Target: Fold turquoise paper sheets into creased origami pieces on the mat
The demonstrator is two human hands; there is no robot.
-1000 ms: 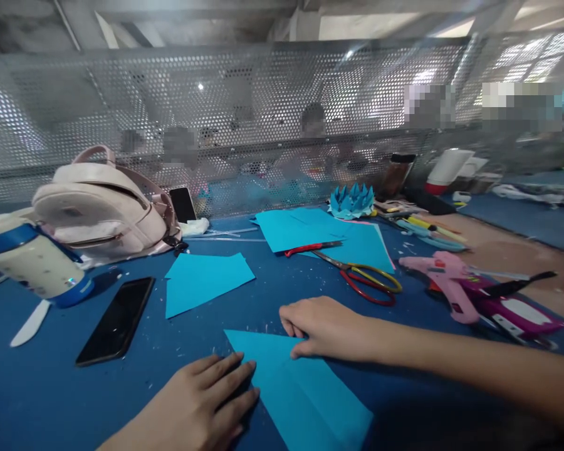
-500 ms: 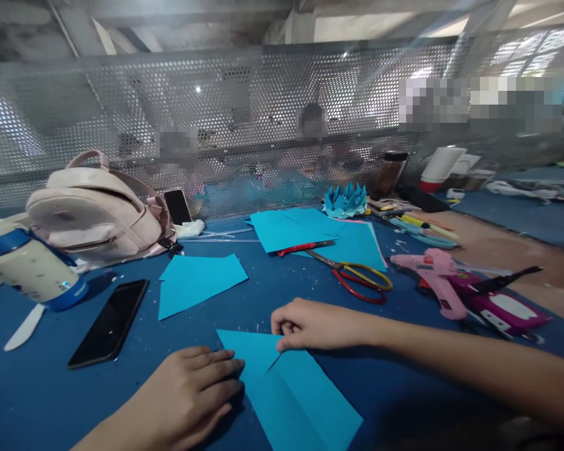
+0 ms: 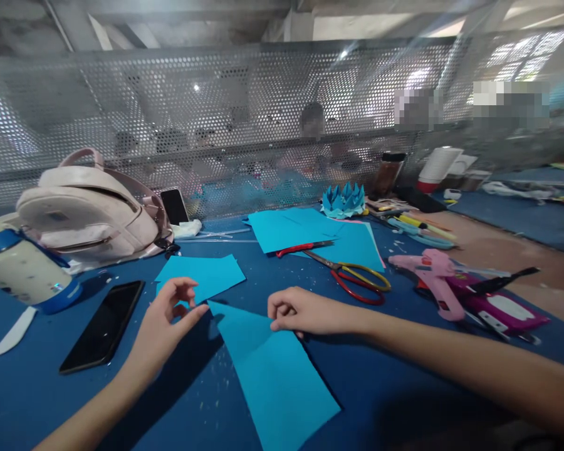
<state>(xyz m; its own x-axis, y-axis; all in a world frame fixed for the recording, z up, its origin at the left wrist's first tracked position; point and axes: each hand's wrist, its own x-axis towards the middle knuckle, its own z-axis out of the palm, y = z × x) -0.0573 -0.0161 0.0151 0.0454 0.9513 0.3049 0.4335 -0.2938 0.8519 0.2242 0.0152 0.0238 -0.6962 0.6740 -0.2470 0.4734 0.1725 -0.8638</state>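
A creased blue sheet of paper [image 3: 275,376] lies at the front of the blue table, its top edge lifted a little. My right hand [image 3: 305,310] pinches that top edge between thumb and curled fingers. Left of the sheet's upper left corner, my left hand [image 3: 173,313] hovers with fingers apart and holds nothing; its thumb is close to the corner. Behind the left hand lies another cut piece of blue paper [image 3: 211,275], partly covered by the fingers. Scissors with red and yellow handles [image 3: 357,279] rest beyond my right hand, beside more blue sheets [image 3: 291,228].
At left are a dark phone [image 3: 102,326], a white plastic knife [image 3: 14,332], a cream tumbler [image 3: 26,269] and a pale backpack [image 3: 89,213]. A pink glue gun [image 3: 432,272] lies at right. A folded blue paper piece [image 3: 343,200] stands before the perforated metal screen [image 3: 244,125].
My left hand has come off the sheet and risen up and leftward, fingers spreading. The right hand has raised the sheet's top edge slightly, moving it away and to the left.
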